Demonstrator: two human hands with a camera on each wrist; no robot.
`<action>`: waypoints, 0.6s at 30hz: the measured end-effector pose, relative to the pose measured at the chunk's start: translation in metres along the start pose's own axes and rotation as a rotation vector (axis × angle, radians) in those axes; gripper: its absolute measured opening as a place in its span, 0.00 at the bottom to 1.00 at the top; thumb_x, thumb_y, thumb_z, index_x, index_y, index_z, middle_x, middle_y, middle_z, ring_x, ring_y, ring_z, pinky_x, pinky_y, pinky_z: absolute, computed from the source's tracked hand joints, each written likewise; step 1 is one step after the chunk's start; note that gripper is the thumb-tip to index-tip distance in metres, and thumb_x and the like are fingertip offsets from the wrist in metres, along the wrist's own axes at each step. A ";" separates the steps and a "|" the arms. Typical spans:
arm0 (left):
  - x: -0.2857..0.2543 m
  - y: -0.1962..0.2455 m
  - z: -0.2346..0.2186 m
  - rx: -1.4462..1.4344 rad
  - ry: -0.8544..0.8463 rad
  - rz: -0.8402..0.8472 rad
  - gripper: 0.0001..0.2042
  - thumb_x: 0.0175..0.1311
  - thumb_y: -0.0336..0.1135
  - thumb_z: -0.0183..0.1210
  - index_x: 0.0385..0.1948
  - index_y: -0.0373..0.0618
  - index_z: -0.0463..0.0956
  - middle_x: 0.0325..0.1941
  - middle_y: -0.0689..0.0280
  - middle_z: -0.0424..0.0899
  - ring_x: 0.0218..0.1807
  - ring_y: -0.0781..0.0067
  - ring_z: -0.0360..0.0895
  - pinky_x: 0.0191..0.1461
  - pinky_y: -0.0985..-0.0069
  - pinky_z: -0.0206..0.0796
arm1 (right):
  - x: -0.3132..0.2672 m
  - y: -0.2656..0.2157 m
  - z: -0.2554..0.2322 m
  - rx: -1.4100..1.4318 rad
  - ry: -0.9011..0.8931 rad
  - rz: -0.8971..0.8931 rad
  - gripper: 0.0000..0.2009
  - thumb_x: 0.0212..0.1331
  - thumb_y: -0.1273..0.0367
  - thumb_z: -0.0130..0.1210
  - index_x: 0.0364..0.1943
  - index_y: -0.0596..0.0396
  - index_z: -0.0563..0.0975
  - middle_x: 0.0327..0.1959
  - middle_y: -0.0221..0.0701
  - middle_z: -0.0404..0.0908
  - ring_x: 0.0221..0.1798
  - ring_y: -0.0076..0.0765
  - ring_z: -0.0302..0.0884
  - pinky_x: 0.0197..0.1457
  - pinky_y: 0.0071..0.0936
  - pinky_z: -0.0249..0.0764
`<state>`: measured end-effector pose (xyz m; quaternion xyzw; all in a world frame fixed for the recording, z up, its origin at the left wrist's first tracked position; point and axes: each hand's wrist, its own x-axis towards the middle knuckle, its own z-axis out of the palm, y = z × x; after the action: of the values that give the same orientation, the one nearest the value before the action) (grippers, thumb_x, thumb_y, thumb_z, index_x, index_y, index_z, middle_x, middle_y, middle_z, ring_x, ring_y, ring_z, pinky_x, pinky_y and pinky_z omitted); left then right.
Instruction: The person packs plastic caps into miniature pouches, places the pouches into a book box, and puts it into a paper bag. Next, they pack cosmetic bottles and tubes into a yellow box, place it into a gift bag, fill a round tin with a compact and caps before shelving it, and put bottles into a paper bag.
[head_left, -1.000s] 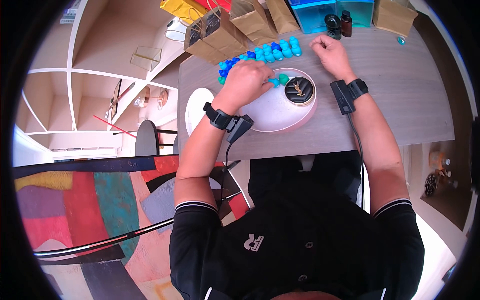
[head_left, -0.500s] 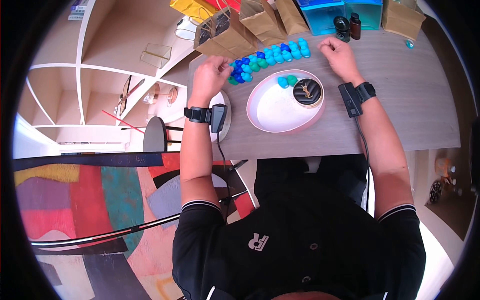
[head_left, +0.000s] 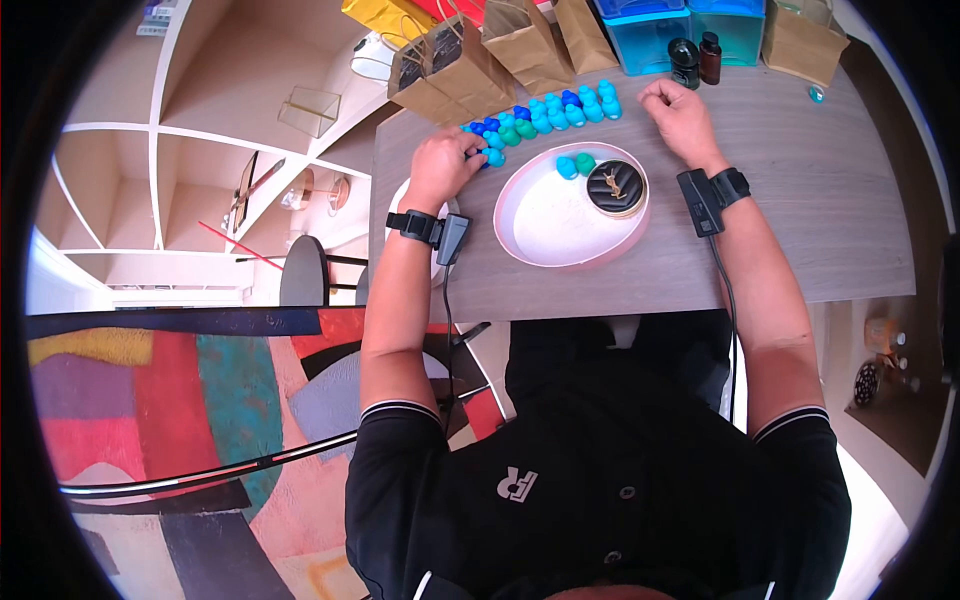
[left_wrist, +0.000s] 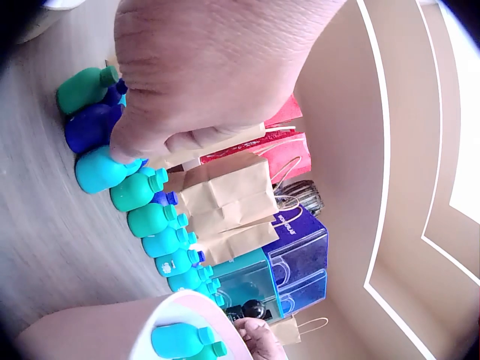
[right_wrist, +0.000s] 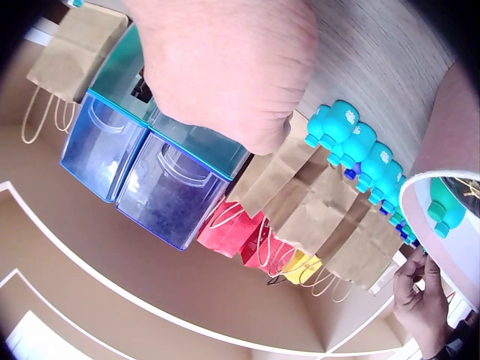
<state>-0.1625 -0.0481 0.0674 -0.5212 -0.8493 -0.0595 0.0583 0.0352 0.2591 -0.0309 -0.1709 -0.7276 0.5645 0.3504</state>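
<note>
My left hand (head_left: 445, 168) is at the left end of a row of small capped bottles (head_left: 565, 110) in light blue, dark blue and green. In the left wrist view, its thumb and curled fingers hold a light blue bottle (left_wrist: 101, 170) near the neck. A dark blue bottle (left_wrist: 88, 129) and a green bottle (left_wrist: 84, 88) stand beside it, partly behind the hand. My right hand (head_left: 682, 118) rests loosely curled at the row's right end, holding nothing. The oval pink-rimmed tray (head_left: 510, 235) contains a light blue bottle (head_left: 567, 168), a green bottle (head_left: 585, 163) and a round black case (head_left: 615, 190).
Brown paper bags (head_left: 460, 80) line the table's back behind the row. Blue-lidded clear bins (head_left: 640, 45), a dark round jar (head_left: 684, 62) and a brown bottle (head_left: 710, 60) stand at the back right. A white round dish (head_left: 400, 200) lies under the left forearm.
My left hand has gone from over the tray to the row's left end, then shifted slightly right and nearer me to the light blue bottle. The right hand stays in place.
</note>
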 end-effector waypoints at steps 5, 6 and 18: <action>-0.003 0.006 -0.008 -0.035 0.020 0.020 0.07 0.52 0.35 0.69 0.32 0.48 0.84 0.32 0.64 0.84 0.38 0.58 0.83 0.42 0.62 0.74 | 0.000 0.000 -0.001 -0.068 -0.024 0.027 0.12 0.61 0.62 0.59 0.34 0.58 0.82 0.25 0.29 0.81 0.28 0.24 0.74 0.36 0.28 0.71; -0.004 0.008 -0.013 -0.040 0.072 0.016 0.07 0.51 0.35 0.69 0.31 0.48 0.84 0.31 0.64 0.83 0.37 0.58 0.82 0.41 0.62 0.74 | 0.000 0.000 -0.001 -0.069 -0.020 0.030 0.12 0.61 0.62 0.59 0.34 0.58 0.82 0.25 0.29 0.81 0.28 0.24 0.74 0.36 0.28 0.71; 0.004 0.104 -0.030 -0.254 0.031 0.410 0.08 0.49 0.33 0.70 0.31 0.49 0.84 0.30 0.65 0.82 0.37 0.61 0.81 0.41 0.65 0.72 | 0.000 0.005 0.001 -0.019 -0.001 -0.013 0.12 0.61 0.61 0.59 0.37 0.56 0.83 0.29 0.29 0.84 0.30 0.25 0.76 0.38 0.28 0.73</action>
<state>-0.0709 -0.0025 0.1017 -0.6850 -0.7103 -0.1610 0.0162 0.0343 0.2599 -0.0353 -0.1692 -0.7342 0.5552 0.3522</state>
